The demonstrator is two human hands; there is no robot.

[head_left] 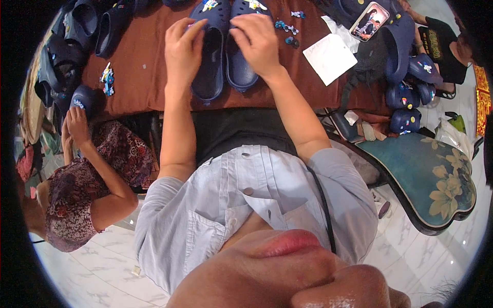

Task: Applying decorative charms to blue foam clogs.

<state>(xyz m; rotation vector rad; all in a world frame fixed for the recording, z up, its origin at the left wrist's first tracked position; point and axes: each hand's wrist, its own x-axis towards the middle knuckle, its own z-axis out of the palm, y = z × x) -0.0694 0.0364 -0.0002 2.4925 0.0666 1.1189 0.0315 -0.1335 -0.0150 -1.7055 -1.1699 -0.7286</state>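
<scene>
A pair of navy clogs lies side by side before me, heels toward me: the left clog (208,84) and the right clog (241,74). Colourful cartoon charms (209,5) sit on their toes. Over the outer edge of the left clog, my left hand (184,49) has its fingers curled together, a small pinkish bit showing by the tips. What it pinches, if anything, is too small to make out. My right hand (257,43) hovers across the right clog, fingers bent and apart, with nothing visible in them. Loose charms (290,25) lie on the cloth right of the clogs.
Brown cloth (138,77) covers the table. More charms (107,79) and several navy clogs (64,56) are at left, where another person's hand (77,126) touches a clog. A white card (329,59), a phone (370,21) and more clogs (403,95) are at right, above a teal cushion (426,174).
</scene>
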